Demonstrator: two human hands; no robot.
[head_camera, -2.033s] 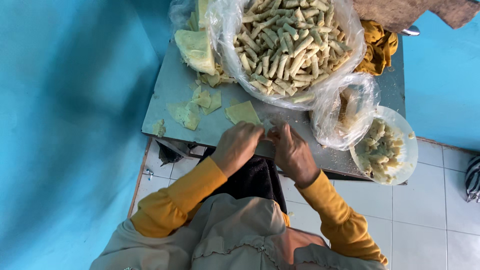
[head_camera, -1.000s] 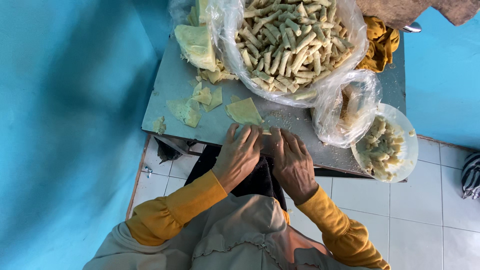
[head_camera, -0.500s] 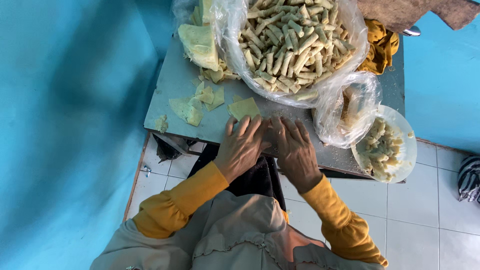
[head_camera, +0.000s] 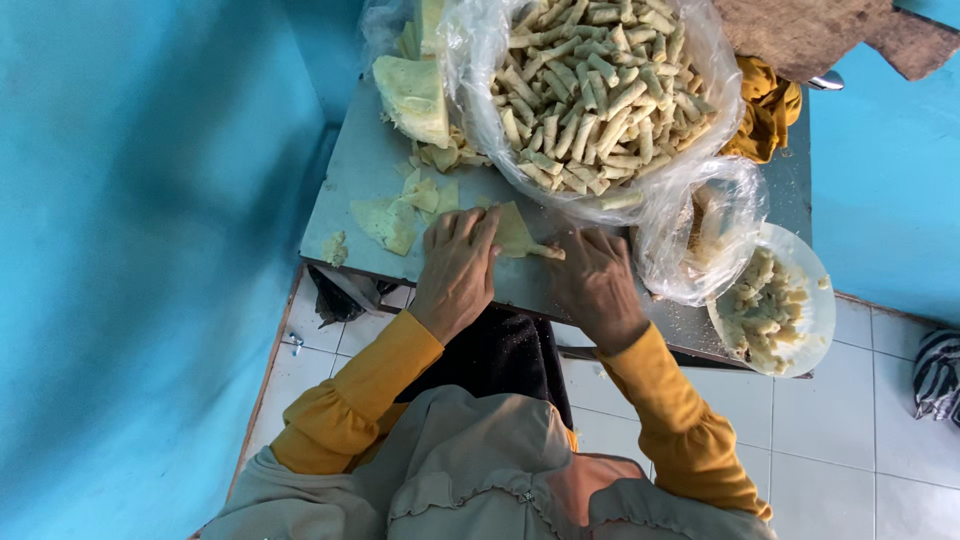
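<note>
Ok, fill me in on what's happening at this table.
A person in yellow sleeves works a thin pale wrapper sheet on the grey table. The left hand presses flat on one side of it; the right hand pinches its narrowed end. More wrapper pieces lie to the left. Behind, a clear plastic bag holds a heap of finished rolls, and a bowl of filling sits at the right.
</note>
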